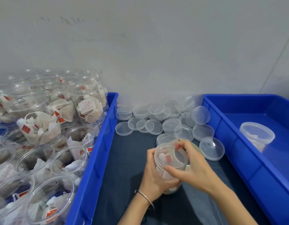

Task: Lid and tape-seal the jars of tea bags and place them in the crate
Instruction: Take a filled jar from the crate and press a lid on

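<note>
A big blue plastic crate (pixel 95 159) of open tea-bag jars sits left. On the dark mat (pixel 124 159), the left hand (pixel 154 177) grips a clear plastic jar of tea bags (pixel 170 161); the right hand (pixel 191 168) pinches its rim.

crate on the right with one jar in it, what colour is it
Blue crate, clearest in the head view.

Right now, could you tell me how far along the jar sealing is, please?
Early days. Done: one lidded jar lies in the right crate. In hand: the left hand grips a filled jar while the right hand works at its rim, though whether its lid is on is unclear. Left: many open jars in the left crate, and loose lids waiting.
</note>
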A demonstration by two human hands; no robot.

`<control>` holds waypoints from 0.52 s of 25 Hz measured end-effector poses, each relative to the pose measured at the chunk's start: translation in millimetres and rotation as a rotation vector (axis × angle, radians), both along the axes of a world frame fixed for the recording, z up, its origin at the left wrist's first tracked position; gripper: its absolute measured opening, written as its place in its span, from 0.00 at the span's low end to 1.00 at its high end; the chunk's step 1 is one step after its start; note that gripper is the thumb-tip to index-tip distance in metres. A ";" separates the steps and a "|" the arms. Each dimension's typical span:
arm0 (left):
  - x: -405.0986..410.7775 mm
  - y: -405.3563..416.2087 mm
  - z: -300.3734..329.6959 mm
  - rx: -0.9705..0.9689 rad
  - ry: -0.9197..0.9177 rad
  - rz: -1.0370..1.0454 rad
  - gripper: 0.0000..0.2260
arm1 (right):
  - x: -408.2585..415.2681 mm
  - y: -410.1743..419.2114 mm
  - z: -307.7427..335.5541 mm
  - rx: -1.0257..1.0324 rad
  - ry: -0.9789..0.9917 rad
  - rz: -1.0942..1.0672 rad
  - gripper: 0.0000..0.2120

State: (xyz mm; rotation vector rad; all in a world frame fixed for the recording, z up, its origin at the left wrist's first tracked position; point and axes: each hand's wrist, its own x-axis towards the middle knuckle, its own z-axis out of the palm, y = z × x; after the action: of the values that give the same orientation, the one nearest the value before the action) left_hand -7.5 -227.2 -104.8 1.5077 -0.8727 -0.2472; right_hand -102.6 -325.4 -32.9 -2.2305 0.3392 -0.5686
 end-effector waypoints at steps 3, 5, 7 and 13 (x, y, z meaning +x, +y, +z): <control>7.7 2.8 2.3 0.054 -0.061 -0.040 0.32 | 0.4 -1.7 13.3 -0.350 0.247 0.071 0.31; 3.9 0.3 5.3 0.099 -0.127 -0.092 0.23 | 5.5 7.8 15.9 -0.553 0.362 0.023 0.30; 3.8 1.6 10.6 0.141 -0.204 -0.039 0.12 | 12.4 22.4 9.6 -0.741 0.348 -0.076 0.29; 17.3 2.6 19.1 0.277 -0.442 -0.130 0.15 | 14.8 7.9 15.3 -0.740 0.282 0.231 0.18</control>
State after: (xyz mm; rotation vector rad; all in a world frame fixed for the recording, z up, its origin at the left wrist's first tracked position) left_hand 9.7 -224.6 -85.7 1.8003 -1.3333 -0.1326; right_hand -87.8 -317.5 -17.6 -3.0234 -0.0073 -0.2692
